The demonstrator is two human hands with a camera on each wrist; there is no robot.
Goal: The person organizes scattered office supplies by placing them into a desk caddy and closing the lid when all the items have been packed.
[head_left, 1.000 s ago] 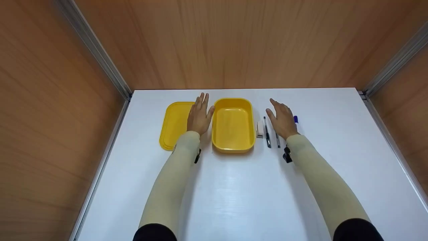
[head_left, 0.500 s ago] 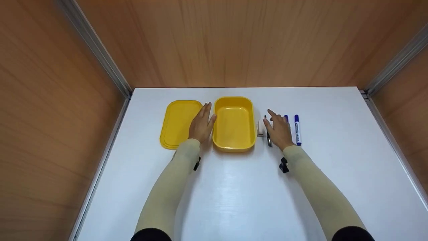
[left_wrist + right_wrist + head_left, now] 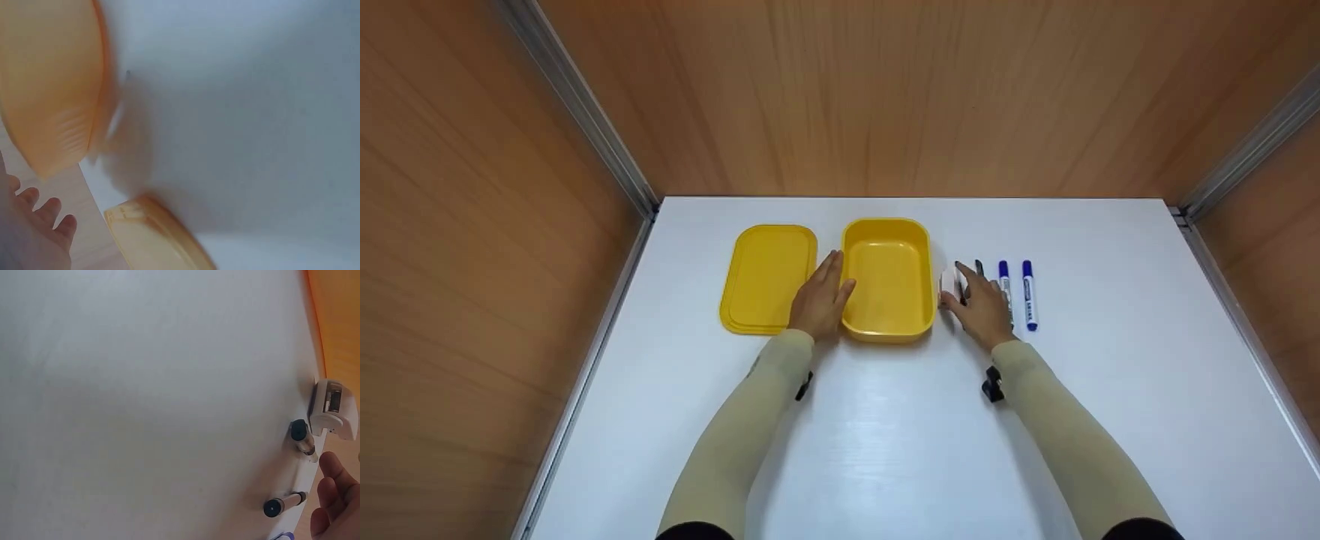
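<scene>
Bare table (image 3: 885, 435) near; yellow box (image 3: 887, 279), pens (image 3: 1006, 289) crowding far side

Both arms wear long, close-fitting sleeves of a pale beige-green cloth that run down to the wrists, leaving the left hand (image 3: 819, 301) and right hand (image 3: 982, 309) bare. Dark, perhaps black, cloth shows at the upper arms. A small black clip or strap sits at each wrist.
</scene>
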